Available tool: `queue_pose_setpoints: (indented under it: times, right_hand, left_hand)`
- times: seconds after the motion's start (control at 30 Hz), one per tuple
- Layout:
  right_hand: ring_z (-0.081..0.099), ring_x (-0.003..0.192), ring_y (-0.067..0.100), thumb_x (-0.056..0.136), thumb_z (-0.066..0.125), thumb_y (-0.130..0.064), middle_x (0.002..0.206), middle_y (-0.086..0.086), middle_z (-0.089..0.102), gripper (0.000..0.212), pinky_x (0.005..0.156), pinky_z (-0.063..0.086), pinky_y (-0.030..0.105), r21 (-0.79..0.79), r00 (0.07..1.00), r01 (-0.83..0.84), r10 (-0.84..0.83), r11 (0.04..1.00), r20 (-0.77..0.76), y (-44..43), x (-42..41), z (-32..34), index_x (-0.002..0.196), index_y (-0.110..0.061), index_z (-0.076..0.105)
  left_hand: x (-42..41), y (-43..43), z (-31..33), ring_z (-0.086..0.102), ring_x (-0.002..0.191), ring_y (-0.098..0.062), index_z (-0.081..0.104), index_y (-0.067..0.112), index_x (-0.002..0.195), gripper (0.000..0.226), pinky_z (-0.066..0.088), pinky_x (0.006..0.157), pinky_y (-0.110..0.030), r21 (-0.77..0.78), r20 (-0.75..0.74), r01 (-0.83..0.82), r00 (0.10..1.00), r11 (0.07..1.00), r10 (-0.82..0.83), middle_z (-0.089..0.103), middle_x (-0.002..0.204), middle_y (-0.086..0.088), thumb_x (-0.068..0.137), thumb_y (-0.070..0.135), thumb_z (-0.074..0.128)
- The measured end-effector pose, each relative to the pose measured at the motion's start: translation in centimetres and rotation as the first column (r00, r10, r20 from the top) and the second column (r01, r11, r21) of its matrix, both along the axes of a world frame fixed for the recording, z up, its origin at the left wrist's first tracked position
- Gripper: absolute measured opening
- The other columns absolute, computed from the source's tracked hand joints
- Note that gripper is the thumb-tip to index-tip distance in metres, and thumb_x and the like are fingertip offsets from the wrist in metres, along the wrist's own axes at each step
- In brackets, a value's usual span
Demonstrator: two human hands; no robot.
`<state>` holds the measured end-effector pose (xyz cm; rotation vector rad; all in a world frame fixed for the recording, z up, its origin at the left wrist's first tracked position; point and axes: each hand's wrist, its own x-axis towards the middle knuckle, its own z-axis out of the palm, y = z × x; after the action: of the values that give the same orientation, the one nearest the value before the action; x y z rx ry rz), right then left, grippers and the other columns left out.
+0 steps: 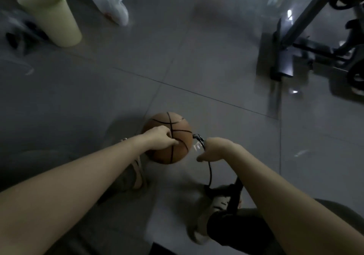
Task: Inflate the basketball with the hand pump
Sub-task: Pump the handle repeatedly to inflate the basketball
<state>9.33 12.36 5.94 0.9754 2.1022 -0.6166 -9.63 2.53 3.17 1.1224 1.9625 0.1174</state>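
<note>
A pale green bin (53, 16) and a white plastic bag (110, 2) stand at upper left on the grey tiled floor (137, 61). Your left hand (160, 138) rests on the basketball (169, 136), fingers curled against its near side; the ball sits on the floor ahead of your feet. Just right of the ball, your right hand (214, 149) pinches the black pump hose (209, 173) near its nozzle (197, 136), which lies beside the ball. The pump body (235, 195) stands by your right shoe (214, 205). Dark exercise equipment (315, 44) occupies the upper right.
</note>
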Motion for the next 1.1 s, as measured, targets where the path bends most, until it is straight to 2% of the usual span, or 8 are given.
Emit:
queue_pose_setpoints:
  times: [0.13,0.23,0.33,0.4,0.53,0.7,0.93,1.1]
  right_hand:
    - [0.061,0.083,0.022,0.087,0.062,-0.037,0.089,0.003,0.062,0.021,0.069,0.052,0.035,0.017,0.945,0.169,-0.157,0.986,-0.287,0.2,-5.7,-4.4,0.088,-0.016,0.059]
    - [0.063,0.099,0.025,0.076,0.068,-0.055,0.111,0.007,0.065,0.063,0.081,0.057,0.039,-0.106,0.882,0.342,-0.358,0.934,-0.307,1.3,-8.4,-8.6,0.122,-0.012,0.059]
    - [0.055,0.122,0.034,0.074,0.073,-0.062,0.141,0.017,0.047,0.107,0.095,0.051,0.040,-0.164,0.815,0.489,-0.516,0.857,-0.265,2.0,-9.6,-11.4,0.154,-0.011,0.024]
    - [0.053,0.125,0.035,0.076,0.073,-0.062,0.144,0.018,0.046,0.108,0.096,0.050,0.042,-0.135,0.817,0.492,-0.510,0.860,-0.268,2.2,-10.1,-11.9,0.155,-0.012,0.018]
    - [0.059,0.112,0.029,0.077,0.075,-0.059,0.126,0.010,0.061,0.085,0.089,0.054,0.040,-0.081,0.837,0.451,-0.453,0.889,-0.308,3.2,-10.9,-12.7,0.139,-0.012,0.040]
    - [0.064,0.103,0.030,0.082,0.073,-0.051,0.106,0.007,0.063,0.069,0.073,0.049,0.034,0.008,0.841,0.471,-0.446,0.882,-0.306,2.6,-11.7,-12.8,0.129,-0.011,0.043]
    - [0.063,0.098,0.026,0.079,0.074,-0.057,0.108,0.007,0.066,0.067,0.079,0.056,0.038,-0.006,0.861,0.410,-0.389,0.912,-0.327,3.0,-11.8,-12.0,0.122,-0.012,0.050]
    - [0.064,0.098,0.029,0.082,0.073,-0.051,0.109,0.010,0.066,0.071,0.067,0.049,0.034,0.030,0.867,0.407,-0.375,0.913,-0.328,2.4,-11.3,-13.0,0.129,-0.007,0.043]
  left_hand:
    - [-3.3,-0.9,-3.5,0.055,0.121,-0.031,0.051,0.015,0.134,0.075,0.050,0.097,-0.042,-0.066,-0.158,-0.240,0.961,0.968,0.228,0.056,0.136,-0.010,0.078,0.057,0.078]
    - [-4.2,-0.7,-5.2,0.036,0.143,-0.037,0.024,0.015,0.157,0.111,0.034,0.113,-0.051,-0.026,-0.129,-0.389,0.915,0.921,0.383,0.031,0.158,-0.016,0.073,0.060,0.082]
    - [-5.0,0.0,-7.4,0.027,0.149,-0.035,0.013,0.021,0.162,0.121,0.026,0.118,-0.047,-0.029,0.016,-0.440,0.898,0.897,0.441,0.024,0.163,-0.015,0.071,0.060,0.084]
    - [-5.4,0.0,-8.9,0.028,0.149,-0.033,0.011,0.023,0.163,0.122,0.027,0.118,-0.043,-0.001,0.070,-0.449,0.891,0.894,0.448,0.026,0.164,-0.014,0.072,0.058,0.084]
    - [-5.8,0.3,-9.9,0.034,0.147,-0.031,0.016,0.022,0.163,0.117,0.031,0.117,-0.040,0.050,0.061,-0.457,0.889,0.888,0.454,0.033,0.161,-0.012,0.073,0.054,0.085]
    - [-5.7,1.0,-10.8,0.036,0.145,-0.031,0.019,0.019,0.162,0.116,0.033,0.115,-0.039,0.061,0.056,-0.499,0.867,0.865,0.496,0.036,0.159,-0.014,0.072,0.048,0.087]
    - [-6.4,1.2,-9.5,0.031,0.148,-0.028,0.020,0.020,0.162,0.111,0.024,0.118,-0.039,0.025,0.088,-0.508,0.859,0.861,0.504,0.034,0.162,-0.007,0.076,0.044,0.086]
    - [-5.3,1.0,-10.3,0.034,0.146,-0.029,0.017,0.020,0.162,0.114,0.028,0.116,-0.037,0.059,0.059,-0.528,0.849,0.847,0.525,0.033,0.161,-0.011,0.075,0.045,0.086]
